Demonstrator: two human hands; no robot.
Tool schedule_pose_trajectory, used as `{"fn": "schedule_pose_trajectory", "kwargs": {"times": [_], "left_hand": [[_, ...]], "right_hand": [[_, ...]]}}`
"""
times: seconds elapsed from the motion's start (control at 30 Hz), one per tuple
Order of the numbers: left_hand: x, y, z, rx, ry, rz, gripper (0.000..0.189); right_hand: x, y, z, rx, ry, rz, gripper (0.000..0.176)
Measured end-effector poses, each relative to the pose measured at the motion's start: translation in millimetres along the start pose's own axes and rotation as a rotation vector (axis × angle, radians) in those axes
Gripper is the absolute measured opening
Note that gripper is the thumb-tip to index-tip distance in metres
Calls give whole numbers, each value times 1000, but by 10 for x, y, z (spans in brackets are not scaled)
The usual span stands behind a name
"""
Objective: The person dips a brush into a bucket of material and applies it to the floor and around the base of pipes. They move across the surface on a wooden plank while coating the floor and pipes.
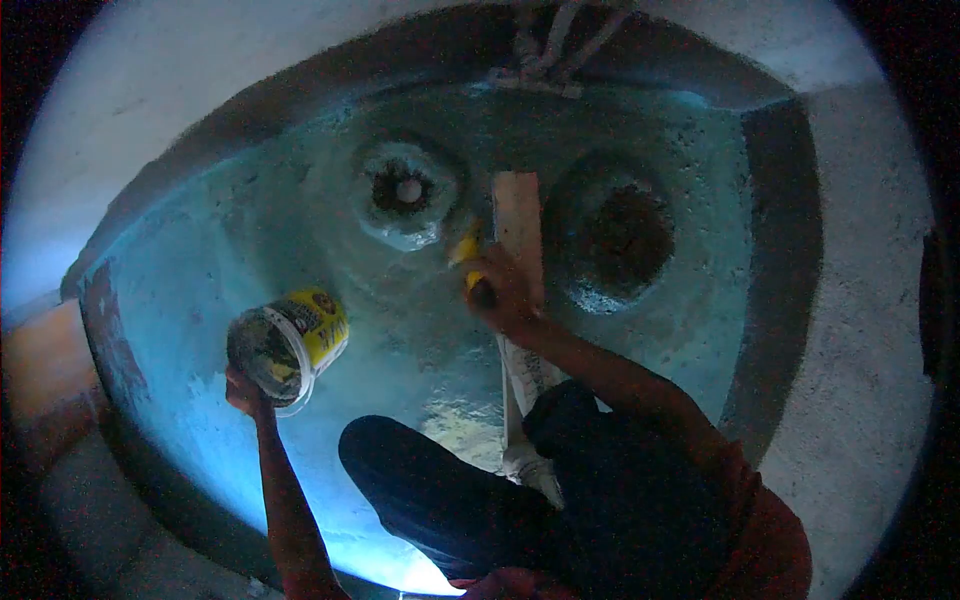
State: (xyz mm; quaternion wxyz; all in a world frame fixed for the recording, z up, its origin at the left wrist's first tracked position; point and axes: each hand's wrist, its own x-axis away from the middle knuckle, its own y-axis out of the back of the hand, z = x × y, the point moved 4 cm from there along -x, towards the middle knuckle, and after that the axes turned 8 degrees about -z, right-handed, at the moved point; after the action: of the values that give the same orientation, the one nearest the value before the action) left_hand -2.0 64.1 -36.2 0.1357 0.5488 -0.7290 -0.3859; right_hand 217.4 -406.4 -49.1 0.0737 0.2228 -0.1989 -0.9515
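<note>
A sunken, teal-coated floor (330, 230) is bounded by a raised grey concrete rim (860, 330), which is seen well to the right of the wooden plank (518, 215) and is carried round in a curve above it. On that right side a dark uncoated band (785, 260) is left between rim and coating; the widest open stretch of coated floor is found left of the plank, running out to the far curved edge. The right hand (505, 295) is set at the near end of the plank, its fingers closed around a yellow-handled tool (465, 250) that is pointed up and to the left of the plank; its working tip cannot be made out. The left hand (245, 390) is held well to the left of the plank and lower, gripping a small bucket (290, 340) by its lower edge; the bucket is tilted so that its mouth is turned toward the camera and its yellow label is shown. A round recess with a pale pipe stub (405, 190) is sunk just left of the plank; a darker round hole (620, 235) is sunk just right of it; pipes (545, 55) are seen beyond the plank's far end. Dark-trousered knees (450, 490) are folded below the plank; the coating there is glossy; the room is dimly lit in blue.
</note>
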Motion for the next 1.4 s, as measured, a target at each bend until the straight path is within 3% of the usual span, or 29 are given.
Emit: {"fn": "schedule_pose_trajectory", "kwargs": {"times": [0.03, 0.1, 0.13, 0.27, 0.37, 0.43, 0.57, 0.63, 0.73, 0.8, 0.93, 1.03, 1.1, 1.17, 1.37, 1.4], "left_hand": [[24, -1, -68, -33, -12, -10, 57], [-12, 36, 33, -45, -198, 49, 55], [-17, 40, 24, -49, -292, 77, 54], [-31, 34, 77, -38, -157, 69, 53], [-56, 37, 138, -8, -199, 74, 53], [-127, 25, 362, 47, -197, 66, 53], [-26, 36, 73, 91, -182, 41, 52], [-24, 31, 70, 100, -111, 40, 51], [-57, 44, 82, -101, -219, 44, 51], [-99, 37, 158, -35, -192, 70, 52], [-59, 30, 252, 129, -227, 60, 54], [-63, 32, 187, -18, -104, 18, 56], [0, 56, 24, -31, -84, 23, 57], [6, 42, -26, -38, -49, 31, 58], [-90, 32, 164, -110, -69, 44, 58], [-75, 40, 151, -119, -47, 38, 57]], "right_hand": [[94, -124, -7, -190, -324, 100, 35], [237, -387, 74, -366, -507, 218, 35], [264, -498, 121, -348, -364, 235, 35], [194, -547, 220, -240, -9, 318, 35], [149, -431, -21, -242, 59, 164, 33], [44, -119, -125, -153, 53, 190, 33], [-328, 331, -177, -178, 168, 109, 32], [-408, 352, -374, -100, 151, -20, 31], [-615, 383, -565, -143, 138, -187, 27], [-785, 400, -642, -129, 91, -184, 25], [-996, 321, -951, 81, -10, -7, 24], [-1284, 303, -967, 1, 17, 312, 24], [-1351, 260, -937, -70, 0, 393, 24], [-1265, 129, -1116, -76, -64, 268, 23], [-1453, 303, -825, -485, 175, 387, 23], [-1454, 316, -838, -513, 107, 322, 22]]}}
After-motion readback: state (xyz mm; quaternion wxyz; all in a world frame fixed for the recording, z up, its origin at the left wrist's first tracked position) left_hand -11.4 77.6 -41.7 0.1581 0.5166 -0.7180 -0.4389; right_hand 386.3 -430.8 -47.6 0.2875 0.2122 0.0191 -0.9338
